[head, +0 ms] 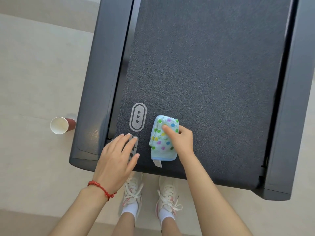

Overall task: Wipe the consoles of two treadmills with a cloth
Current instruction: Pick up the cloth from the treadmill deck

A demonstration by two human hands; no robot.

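Two hands at six o'clock: the right hand [182, 142] pinches the folded polka-dot cloth [163, 138] for carrying; the left hand [117, 157] hovers, fingers spread, over the treadmill belt [213, 74].

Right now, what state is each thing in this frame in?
cloth: folded, lying on the belt, gripped by the right hand.
right hand: fingers curled on the cloth.
left hand: open, fingers straight, over the belt's rear edge.
belt: bare but for the cloth; no console in view.
cup: tipped on its side on the floor, looks empty.
shoes: laced, on the floor behind the treadmill.
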